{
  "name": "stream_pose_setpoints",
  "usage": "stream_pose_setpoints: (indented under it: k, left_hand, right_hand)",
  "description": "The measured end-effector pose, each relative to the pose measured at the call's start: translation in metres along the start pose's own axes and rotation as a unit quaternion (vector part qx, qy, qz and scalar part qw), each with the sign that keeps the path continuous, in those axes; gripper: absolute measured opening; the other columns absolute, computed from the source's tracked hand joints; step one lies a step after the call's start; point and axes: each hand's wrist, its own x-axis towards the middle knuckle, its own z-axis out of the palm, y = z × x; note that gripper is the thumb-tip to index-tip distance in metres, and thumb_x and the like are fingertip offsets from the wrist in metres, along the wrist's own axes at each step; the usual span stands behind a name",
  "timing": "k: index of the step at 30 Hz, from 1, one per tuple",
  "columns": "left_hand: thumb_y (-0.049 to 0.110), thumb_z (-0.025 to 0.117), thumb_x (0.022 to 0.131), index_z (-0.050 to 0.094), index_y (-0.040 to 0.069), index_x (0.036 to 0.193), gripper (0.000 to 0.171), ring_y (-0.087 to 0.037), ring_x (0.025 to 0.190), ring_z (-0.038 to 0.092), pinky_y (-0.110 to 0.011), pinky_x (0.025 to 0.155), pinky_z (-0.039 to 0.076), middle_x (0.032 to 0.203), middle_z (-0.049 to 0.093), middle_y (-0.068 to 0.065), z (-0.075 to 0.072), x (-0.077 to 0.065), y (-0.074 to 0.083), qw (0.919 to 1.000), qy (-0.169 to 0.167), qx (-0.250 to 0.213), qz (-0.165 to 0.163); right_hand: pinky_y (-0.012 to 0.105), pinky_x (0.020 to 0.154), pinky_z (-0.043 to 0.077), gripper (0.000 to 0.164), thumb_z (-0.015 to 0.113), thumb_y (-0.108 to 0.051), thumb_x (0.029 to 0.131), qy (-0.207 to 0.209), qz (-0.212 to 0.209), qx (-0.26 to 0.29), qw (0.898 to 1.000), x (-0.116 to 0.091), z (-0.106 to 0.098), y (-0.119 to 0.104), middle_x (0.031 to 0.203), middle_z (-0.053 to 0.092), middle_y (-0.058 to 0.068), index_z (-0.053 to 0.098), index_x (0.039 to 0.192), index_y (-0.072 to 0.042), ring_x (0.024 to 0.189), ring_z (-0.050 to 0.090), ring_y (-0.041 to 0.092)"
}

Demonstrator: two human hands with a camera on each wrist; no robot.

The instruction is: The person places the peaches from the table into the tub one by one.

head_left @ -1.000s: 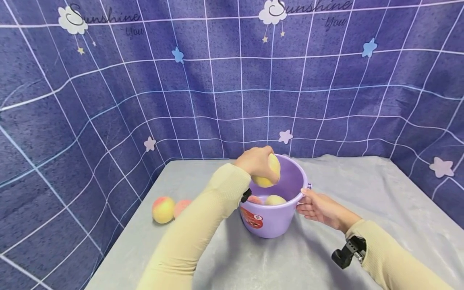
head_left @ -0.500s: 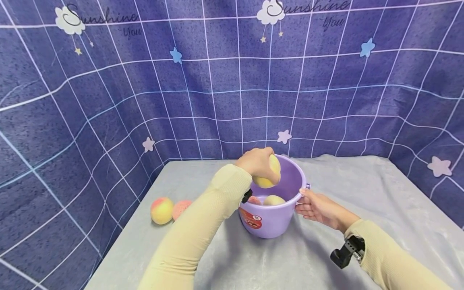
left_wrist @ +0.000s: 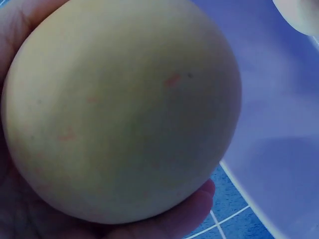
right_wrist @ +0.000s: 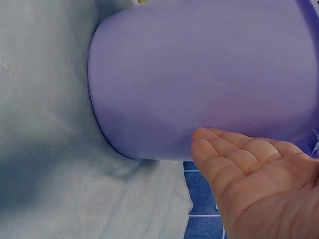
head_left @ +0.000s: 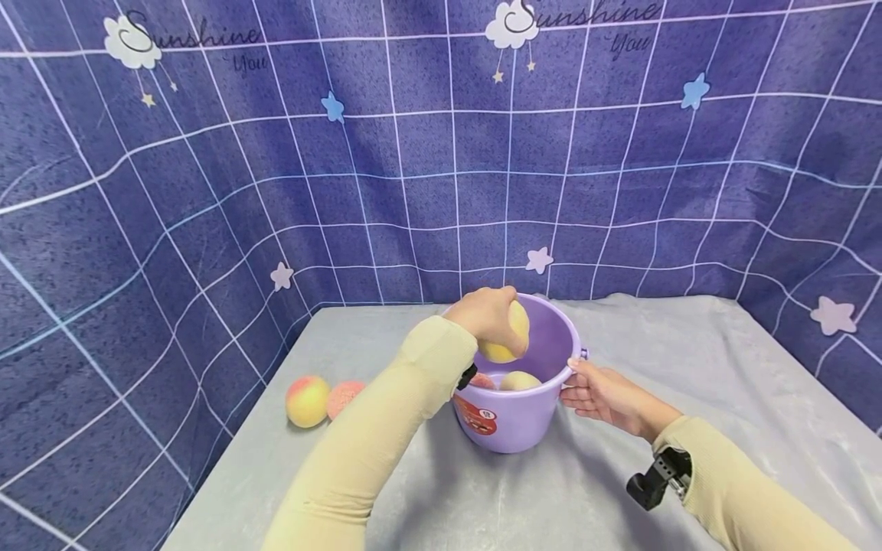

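My left hand [head_left: 485, 315] grips a yellow peach [head_left: 506, 337] over the open mouth of a purple bucket [head_left: 513, 421]. In the left wrist view the peach [left_wrist: 124, 109] fills much of the picture and shows a few small red marks. My right hand [head_left: 609, 398] holds the bucket's right rim, thumb at the edge and fingers along the outer wall. The right wrist view shows those fingers [right_wrist: 234, 154] nearly straight beside the bucket [right_wrist: 199, 74]; the thumb is hidden there. Inside the bucket lie a pale yellow fruit [head_left: 520, 381] and a pinkish one [head_left: 482, 380], partly hidden.
Left of the bucket, a yellow-red peach [head_left: 307, 401] and a pink fruit [head_left: 343, 398] lie on the grey cloth-covered table [head_left: 441, 497]; the left sleeve stands close to the pink one. A blue gridded curtain [head_left: 427, 191] hangs behind and at the sides.
My left hand has lowered slightly with the peach, toward the inside of the bucket. The right hand keeps its place at the rim.
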Motion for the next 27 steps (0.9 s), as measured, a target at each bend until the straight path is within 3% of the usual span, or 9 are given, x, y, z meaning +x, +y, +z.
stream_pose_setpoints:
  k: [11, 27]
  left_hand:
    - [0.029, 0.078, 0.063, 0.052, 0.015, 0.129, 0.072, -0.019, 0.083, 0.058, -0.027, 0.066, 0.046, 0.098, 0.06, -0.003, 0.0016, -0.0008, -0.0004, 0.9999, 0.008, 0.015, 0.001]
    - [0.03, 0.078, 0.064, 0.055, 0.013, 0.12, 0.063, -0.02, 0.084, 0.057, -0.03, 0.066, 0.046, 0.096, 0.06, -0.004, -0.0008, -0.0007, -0.0024, 0.9996, 0.007, 0.028, -0.002]
  right_hand:
    - [0.056, 0.105, 0.029, 0.077, 0.02, -0.042, 0.102, 0.0, -0.002, -0.001, 1.0, 0.0003, 0.0005, 0.0001, 0.136, 0.032, 0.042, 0.021, 0.134, 0.028, 0.129, 0.032, 0.052]
    - [0.056, 0.105, 0.029, 0.076, 0.021, -0.042, 0.102, 0.003, -0.002, 0.003, 1.0, 0.0, 0.001, 0.0001, 0.137, 0.032, 0.042, 0.021, 0.134, 0.028, 0.129, 0.032, 0.052]
